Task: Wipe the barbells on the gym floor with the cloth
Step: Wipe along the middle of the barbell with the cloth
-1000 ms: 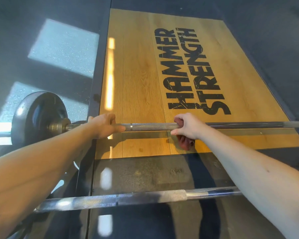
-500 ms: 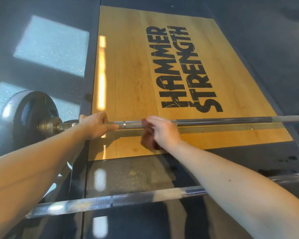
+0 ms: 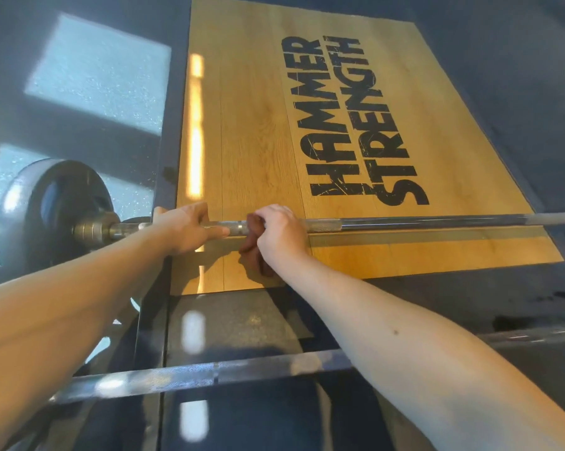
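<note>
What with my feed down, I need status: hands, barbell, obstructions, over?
Left hand holds the barbell near the weight plate. Right hand grips the cloth round the shaft. Second barbell lies nearer, untouched, not in the way.

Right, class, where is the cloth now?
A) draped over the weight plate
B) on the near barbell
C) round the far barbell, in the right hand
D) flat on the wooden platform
C: the right hand grips the dark red cloth round the far barbell, close beside the left hand, which holds the bar bare.
</note>
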